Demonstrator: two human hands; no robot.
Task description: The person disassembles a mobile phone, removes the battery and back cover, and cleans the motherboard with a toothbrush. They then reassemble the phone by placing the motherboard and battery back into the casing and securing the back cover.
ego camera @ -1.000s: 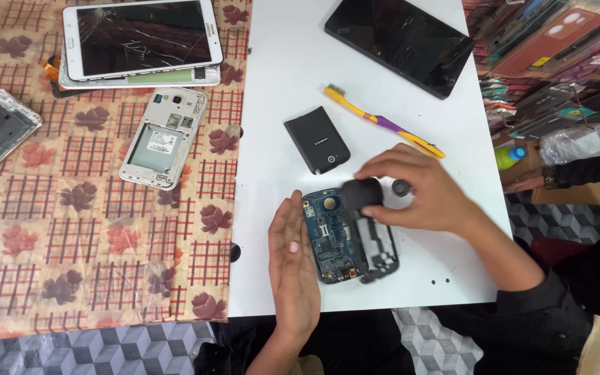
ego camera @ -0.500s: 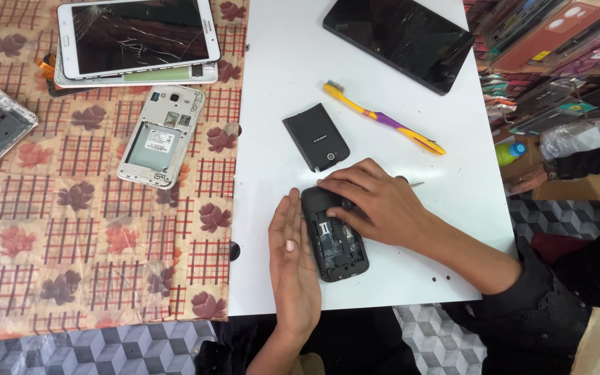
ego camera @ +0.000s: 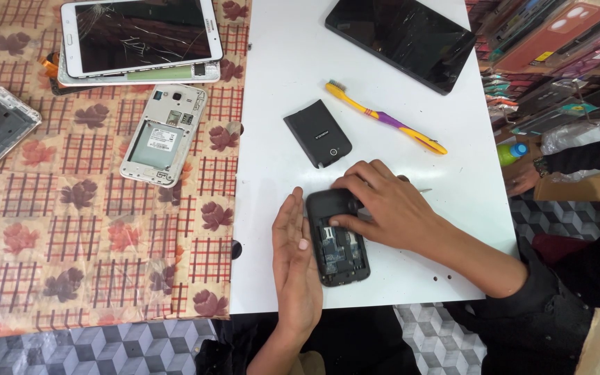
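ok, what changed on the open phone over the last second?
The right hand moved left and down from the phone's edge onto the small black phone, which now shows a dark frame where a blue circuit board showed. The left hand still braces its left side. Back cover and toothbrush stayed put.

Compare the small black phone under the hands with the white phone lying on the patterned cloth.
The black phone lies on the white table, braced by the left hand and pressed by the right hand; the white phone lies untouched on the patterned cloth. The black one looks smaller and darker. Both lie with backs open.
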